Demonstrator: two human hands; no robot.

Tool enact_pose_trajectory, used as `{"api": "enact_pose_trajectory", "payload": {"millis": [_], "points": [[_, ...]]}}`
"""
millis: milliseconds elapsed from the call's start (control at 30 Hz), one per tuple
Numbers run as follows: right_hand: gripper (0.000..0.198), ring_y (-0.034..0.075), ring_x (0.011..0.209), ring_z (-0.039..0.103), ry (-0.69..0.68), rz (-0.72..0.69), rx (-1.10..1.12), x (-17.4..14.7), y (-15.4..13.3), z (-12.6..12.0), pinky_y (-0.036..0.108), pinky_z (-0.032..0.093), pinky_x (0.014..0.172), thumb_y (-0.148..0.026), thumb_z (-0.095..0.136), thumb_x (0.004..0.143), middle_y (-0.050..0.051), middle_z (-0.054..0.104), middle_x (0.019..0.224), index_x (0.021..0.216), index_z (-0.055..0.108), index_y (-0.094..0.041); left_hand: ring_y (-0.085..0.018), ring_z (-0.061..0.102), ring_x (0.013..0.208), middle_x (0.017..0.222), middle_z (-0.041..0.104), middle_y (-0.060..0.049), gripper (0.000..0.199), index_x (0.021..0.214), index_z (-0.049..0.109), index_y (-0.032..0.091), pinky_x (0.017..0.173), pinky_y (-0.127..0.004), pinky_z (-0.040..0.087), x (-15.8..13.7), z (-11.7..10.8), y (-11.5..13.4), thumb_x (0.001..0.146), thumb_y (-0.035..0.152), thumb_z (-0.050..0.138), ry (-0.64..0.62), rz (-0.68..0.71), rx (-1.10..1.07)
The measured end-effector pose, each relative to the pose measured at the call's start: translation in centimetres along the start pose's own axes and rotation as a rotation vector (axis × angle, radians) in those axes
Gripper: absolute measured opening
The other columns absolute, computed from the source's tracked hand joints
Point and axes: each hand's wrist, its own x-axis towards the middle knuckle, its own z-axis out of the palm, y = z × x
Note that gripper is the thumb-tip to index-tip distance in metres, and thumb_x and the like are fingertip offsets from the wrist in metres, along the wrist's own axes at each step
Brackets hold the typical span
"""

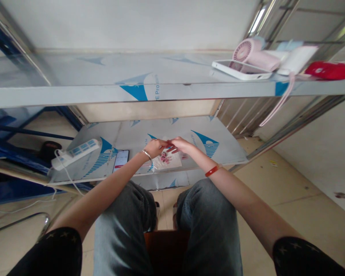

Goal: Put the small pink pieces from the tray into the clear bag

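Note:
My left hand [156, 147] and my right hand [180, 144] meet at the fingertips over the lower shelf. The left fingers are closed in a pinch. On the right hand, thumb and forefinger come together at the left fingertips while the other fingers hang a little apart. Whatever is between them is too small to make out. Just below lies a white sheet or packet [174, 163] bearing a cluster of small red and pink pieces [164, 157]; whether they are loose or printed, I cannot tell. A phone [121, 159] with a lit screen rests left of my left hand.
A white power strip [76, 154] with a cable lies at the lower shelf's left end. The upper shelf [89, 94] crosses above my hands. On its right are a white-edged phone or tray [241, 71], a pink handheld fan [257, 55] and a red pouch [330, 70].

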Motion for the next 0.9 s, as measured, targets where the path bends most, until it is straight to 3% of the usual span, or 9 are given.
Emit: {"api": "enact_pose_trajectory", "payload": {"millis": [133, 267, 400, 567, 700, 900], "points": [[0.018, 0.013, 0.060, 0.066, 0.001, 0.016, -0.045, -0.1, 0.2, -0.3, 0.020, 0.050, 0.054, -0.013, 0.051, 0.087, 0.011, 0.072, 0.079, 0.081, 0.067, -0.009, -0.019, 0.062, 0.108, 0.116, 0.068, -0.003, 0.034, 0.114, 0.065, 0.026, 0.094, -0.032, 0.042, -0.1, 0.1, -0.3, 0.088, 0.018, 0.044, -0.013, 0.018, 0.083], [0.016, 0.012, 0.059, 0.065, 0.090, -0.058, -0.185, 0.4, 0.8, -0.3, 0.018, 0.045, 0.050, -0.014, 0.054, 0.085, 0.010, 0.072, 0.084, 0.079, 0.068, -0.010, -0.022, 0.062, 0.104, 0.110, 0.069, -0.006, 0.025, 0.105, 0.065, 0.020, 0.093, -0.035, 0.041, -0.3, 0.2, -0.6, 0.090, 0.032, 0.049, -0.016, -0.019, 0.149], [0.016, 0.011, 0.058, 0.063, 0.161, -0.117, -0.277, 1.2, 1.2, -0.1, 0.017, 0.043, 0.050, -0.016, 0.057, 0.083, 0.008, 0.071, 0.073, 0.072, 0.067, -0.010, -0.023, 0.062, 0.099, 0.104, 0.069, -0.008, 0.030, 0.099, 0.063, 0.017, 0.089, -0.034, 0.041, -0.4, 0.3, -0.5, 0.090, 0.043, 0.049, -0.046, -0.047, 0.185], [0.018, 0.011, 0.055, 0.060, 0.170, -0.157, -0.286, 1.6, 1.7, -0.2, 0.018, 0.045, 0.051, -0.015, 0.056, 0.082, 0.006, 0.067, 0.066, 0.066, 0.063, -0.011, -0.022, 0.062, 0.099, 0.104, 0.069, -0.007, 0.029, 0.099, 0.062, 0.019, 0.088, -0.033, 0.041, -0.5, 0.4, -0.4, 0.093, 0.039, 0.043, -0.058, -0.061, 0.170], [0.020, 0.008, 0.052, 0.057, 0.101, -0.186, -0.217, 1.3, 1.9, -0.3, 0.015, 0.043, 0.049, -0.013, 0.054, 0.083, 0.004, 0.065, 0.061, 0.064, 0.059, -0.012, -0.020, 0.063, 0.088, 0.094, 0.070, -0.006, 0.031, 0.096, 0.065, 0.019, 0.081, -0.031, 0.044, -0.4, 0.9, -0.9, 0.094, 0.035, 0.039, -0.059, -0.105, 0.024], [0.025, 0.007, 0.048, 0.055, 0.042, -0.188, -0.071, 1.2, 1.9, -0.2, 0.016, 0.043, 0.048, -0.017, 0.055, 0.087, 0.000, 0.060, 0.055, 0.063, 0.057, -0.013, -0.013, 0.057, 0.068, 0.071, 0.063, -0.001, 0.025, 0.084, 0.063, 0.013, 0.066, -0.023, 0.045, 0.3, 2.4, -2.9, 0.087, 0.029, 0.045, -0.042, -0.111, -0.464]]}}
